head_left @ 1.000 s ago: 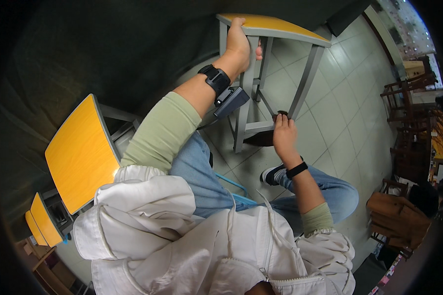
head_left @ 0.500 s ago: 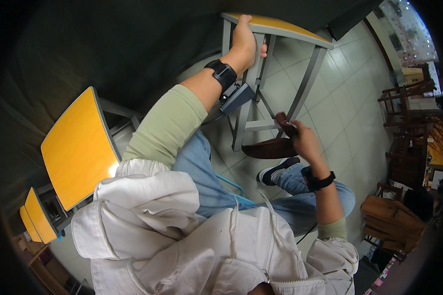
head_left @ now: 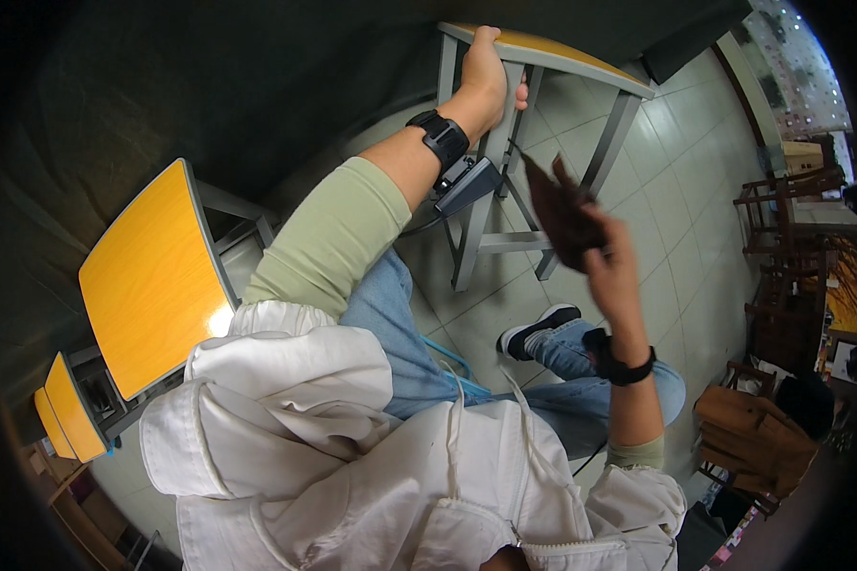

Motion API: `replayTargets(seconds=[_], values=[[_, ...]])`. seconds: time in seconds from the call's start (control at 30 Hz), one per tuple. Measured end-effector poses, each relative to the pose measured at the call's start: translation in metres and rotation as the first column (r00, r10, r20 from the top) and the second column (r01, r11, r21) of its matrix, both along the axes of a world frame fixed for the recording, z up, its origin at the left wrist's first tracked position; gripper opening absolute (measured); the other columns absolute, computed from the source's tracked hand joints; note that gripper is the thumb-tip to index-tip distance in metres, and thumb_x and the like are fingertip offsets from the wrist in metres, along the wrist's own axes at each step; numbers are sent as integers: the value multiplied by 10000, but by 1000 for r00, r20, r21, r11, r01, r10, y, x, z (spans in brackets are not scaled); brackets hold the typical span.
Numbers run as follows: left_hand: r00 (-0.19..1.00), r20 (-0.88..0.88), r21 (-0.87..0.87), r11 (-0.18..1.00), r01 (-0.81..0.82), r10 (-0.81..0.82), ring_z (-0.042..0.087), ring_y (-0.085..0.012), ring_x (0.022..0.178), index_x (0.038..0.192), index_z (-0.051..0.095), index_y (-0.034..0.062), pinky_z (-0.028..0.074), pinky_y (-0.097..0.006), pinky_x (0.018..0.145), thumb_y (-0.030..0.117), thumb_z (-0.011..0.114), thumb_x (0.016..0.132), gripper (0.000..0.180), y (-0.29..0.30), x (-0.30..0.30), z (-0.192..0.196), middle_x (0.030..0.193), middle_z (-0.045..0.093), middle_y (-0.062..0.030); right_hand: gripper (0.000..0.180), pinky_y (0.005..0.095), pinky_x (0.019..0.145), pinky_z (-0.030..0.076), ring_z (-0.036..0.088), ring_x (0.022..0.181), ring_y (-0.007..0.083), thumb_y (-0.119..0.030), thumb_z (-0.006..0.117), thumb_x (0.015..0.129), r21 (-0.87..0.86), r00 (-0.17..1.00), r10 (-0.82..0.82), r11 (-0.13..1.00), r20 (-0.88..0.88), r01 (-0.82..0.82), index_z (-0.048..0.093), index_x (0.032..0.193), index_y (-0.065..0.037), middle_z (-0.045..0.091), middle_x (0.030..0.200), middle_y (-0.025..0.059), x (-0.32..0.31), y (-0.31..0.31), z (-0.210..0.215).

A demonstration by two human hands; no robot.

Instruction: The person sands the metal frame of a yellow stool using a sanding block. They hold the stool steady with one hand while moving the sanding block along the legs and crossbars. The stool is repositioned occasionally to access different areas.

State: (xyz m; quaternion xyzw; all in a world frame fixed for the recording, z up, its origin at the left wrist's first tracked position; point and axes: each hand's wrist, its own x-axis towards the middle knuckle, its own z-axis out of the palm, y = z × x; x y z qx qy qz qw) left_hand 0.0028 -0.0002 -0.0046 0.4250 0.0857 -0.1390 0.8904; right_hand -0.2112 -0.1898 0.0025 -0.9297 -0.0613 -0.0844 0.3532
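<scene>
A table with a yellow top [head_left: 581, 55] and grey metal legs stands ahead of me. My left hand [head_left: 488, 78] is closed around one of its legs just under the top, the thumb up by the edge. In my right hand [head_left: 614, 262], a dark brown cloth [head_left: 560, 214] is gripped at its lower end and blurred by motion. The cloth spreads up and to the left, in front of the table's lower frame. Whether it touches a leg, I cannot tell. Black bands circle both wrists, and a dark boxy device [head_left: 471, 186] hangs by the left one.
To my left stands another yellow-topped table [head_left: 152, 276], with more yellow tops [head_left: 71, 409] beyond. A dark curtain [head_left: 257, 86] hangs behind. On the right, wooden chairs [head_left: 781, 200] line the tiled floor [head_left: 671, 181], and a brown garment [head_left: 752, 428] lies over one.
My right hand has moved up and slightly right, lifting the cloth from near the low crossbar; the cloth has swung upward. My left hand keeps its hold on the leg.
</scene>
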Motion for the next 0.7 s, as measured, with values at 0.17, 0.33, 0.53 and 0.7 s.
replayTargets(seconds=[0.17,0.33,0.53,0.7], values=[[1000,31,-6,1000,6,-6,501,-212,449,901,525,23,445,-367,411,478,356,898,486,0,-2,0,653,527,-107,586,410,984,410,546,1101,343,-157,736,751,-257,912,36,954,-409,-153,535,1299,-101,570,1178,157,4,0,-72],[1000,-7,-1,1000,19,-19,498,-210,449,914,521,26,443,-368,412,479,353,901,483,1,-2,1,649,527,-108,755,435,1000,378,539,1142,337,-221,825,656,-392,924,319,839,-209,-378,504,1333,-128,585,1226,133,23,-10,-107],[1000,-1,58,998,-6,6,496,-207,486,899,544,53,434,-387,507,496,328,890,493,-1,-1,1,638,514,-86,653,423,941,432,581,1064,349,-250,803,673,-182,794,319,866,-517,-466,556,1259,-101,631,1152,122,51,-11,-116],[1000,14,13,1000,-12,12,502,-210,450,910,523,18,456,-365,427,480,350,899,494,-2,0,-1,646,528,-115,419,423,776,481,614,885,374,-306,772,720,-141,759,420,824,-498,-549,613,983,-22,654,940,171,58,23,-118]])
